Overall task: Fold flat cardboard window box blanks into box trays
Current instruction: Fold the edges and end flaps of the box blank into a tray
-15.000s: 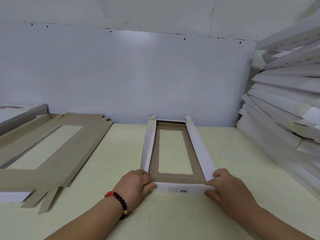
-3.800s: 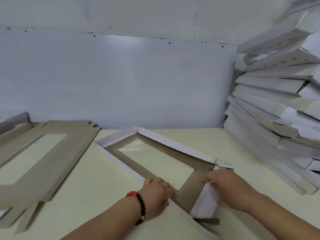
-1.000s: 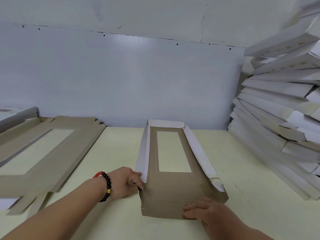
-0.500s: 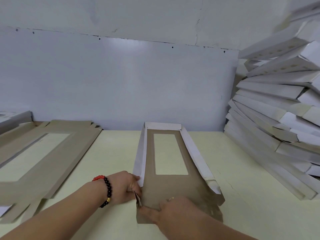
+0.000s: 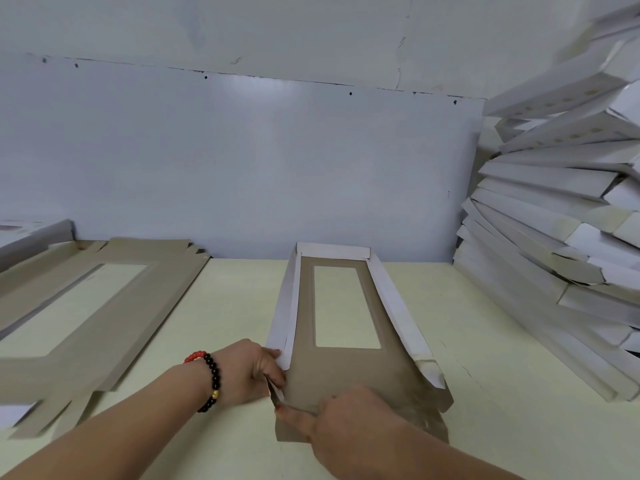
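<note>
Change: since half a second ago the right hand (image 5: 349,419) has stayed on the near end flap, with its forefinger now reaching toward the left corner; the left hand (image 5: 251,370) remains at that same corner, and the view has barely shifted.
Box blank (image 5: 304,358): lies lengthwise on the tabletop (image 5: 235,306), brown side up, with its rectangular window showing the tabletop through it. The far end wall and both long side walls are raised, white faces outward; the near end flap lies unfolded and flat toward the person.
Left hand: fingers curled at the near left corner, pinching the end of the left side wall and the small tab there. A bracelet (image 5: 209,381) of black beads, with red beads and one gold bead, sits on the wrist.
Right hand: rests palm down on the near flap, fingers fairly straight, pressing the cardboard to the tabletop; the forefinger points at the left corner tab.
Near right corner: the side wall's end tab stands loose and tilted outward.
Flat blanks (image 5: 79,306): a pile on the left of the tabletop, brown side up, window cut-outs showing, well apart from the box blank.
Folded trays (image 5: 554,237): a tall leaning stack of white ones at the right, against the wall (image 5: 242,150).
</note>
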Tool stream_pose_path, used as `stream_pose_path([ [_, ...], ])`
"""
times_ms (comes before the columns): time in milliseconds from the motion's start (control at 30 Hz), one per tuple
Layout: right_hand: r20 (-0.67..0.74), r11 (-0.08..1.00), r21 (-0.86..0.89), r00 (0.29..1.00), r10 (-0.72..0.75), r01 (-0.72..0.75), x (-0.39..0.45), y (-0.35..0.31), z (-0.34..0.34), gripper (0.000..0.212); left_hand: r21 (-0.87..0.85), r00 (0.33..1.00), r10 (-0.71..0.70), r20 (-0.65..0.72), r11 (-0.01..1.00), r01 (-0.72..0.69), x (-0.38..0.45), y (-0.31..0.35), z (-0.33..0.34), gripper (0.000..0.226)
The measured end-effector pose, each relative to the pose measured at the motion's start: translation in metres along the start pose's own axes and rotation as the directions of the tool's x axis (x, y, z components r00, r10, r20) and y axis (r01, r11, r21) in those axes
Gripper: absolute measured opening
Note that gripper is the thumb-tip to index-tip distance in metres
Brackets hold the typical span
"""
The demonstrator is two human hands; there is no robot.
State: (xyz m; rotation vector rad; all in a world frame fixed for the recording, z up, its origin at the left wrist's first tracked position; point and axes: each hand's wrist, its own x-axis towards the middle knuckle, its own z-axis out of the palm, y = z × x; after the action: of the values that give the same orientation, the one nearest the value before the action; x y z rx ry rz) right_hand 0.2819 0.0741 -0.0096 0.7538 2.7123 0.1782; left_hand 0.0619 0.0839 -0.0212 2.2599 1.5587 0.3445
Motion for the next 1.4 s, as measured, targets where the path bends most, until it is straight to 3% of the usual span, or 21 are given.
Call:
stream_pose_path([
  [267,-0.061,0.999,-0.016,0.997,0.050,-0.051,0.005,-0.001,0.005,0.061,-0.169,0.993,-0.063,-0.099,0.985,0.046,-0.006,0.000,0.007,0.010],
  [500,-0.116,0.999,0.037,0.993,0.020,-0.016,0.006,0.001,0.010,0.062,0.114,0.986,-0.098,-0.137,0.987,0.114,0.010,0.026,0.010,0.044],
  [600,-0.158,1.000,0.022,0.987,0.026,-0.023,0.004,-0.002,0.007,0.060,0.315,0.989,-0.079,-0.122,0.942,0.114,0.024,0.039,0.023,0.026],
  [700,-0.153,0.999,-0.033,0.988,0.015,-0.020,0.002,-0.004,0.004,0.053,0.445,0.987,-0.081,-0.141,0.885,0.136,0.030,0.044,0.038,0.028],
  [900,-0.209,0.998,0.060,0.978,-0.024,0.037,-0.022,0.010,0.014,0.043,0.528,0.984,-0.100,-0.150,0.833,0.165,0.027,0.047,0.043,0.026],
  [967,-0.302,0.991,0.135,0.952,0.043,-0.002,-0.048,0.035,0.014,0.039,0.556,0.981,-0.117,-0.152,0.811,0.183,0.025,0.051,0.045,0.028],
  [1000,-0.395,0.995,0.089,0.916,0.073,-0.042,-0.061,0.051,0.014,0.040,0.579,0.980,-0.121,-0.160,0.792,0.192,0.025,0.053,0.046,0.028],
  [1067,-0.523,0.983,0.067,0.833,0.178,-0.168,-0.086,0.085,0.016,0.051,0.643,0.979,-0.114,-0.169,0.740,0.198,0.025,0.060,0.046,0.031],
  [1133,-0.529,0.949,0.105,0.791,0.307,-0.298,-0.106,0.112,0.016,0.067,0.718,0.988,-0.090,-0.129,0.678,0.156,0.030,0.070,0.047,0.037],
  [1233,-0.438,0.933,0.058,0.831,0.344,-0.356,-0.120,0.132,0.023,0.079,0.767,0.996,-0.081,-0.036,0.636,0.080,0.037,0.082,0.048,0.046],
  [1300,-0.365,0.955,0.100,0.883,0.295,-0.278,-0.119,0.135,0.035,0.065,0.735,0.995,-0.089,-0.036,0.673,0.087,0.038,0.084,0.048,0.048],
  [1400,-0.369,0.969,0.127,0.897,0.243,-0.210,-0.109,0.147,0.058,0.046,0.692,0.996,-0.081,-0.033,0.717,0.082,0.037,0.081,0.047,0.051],
])
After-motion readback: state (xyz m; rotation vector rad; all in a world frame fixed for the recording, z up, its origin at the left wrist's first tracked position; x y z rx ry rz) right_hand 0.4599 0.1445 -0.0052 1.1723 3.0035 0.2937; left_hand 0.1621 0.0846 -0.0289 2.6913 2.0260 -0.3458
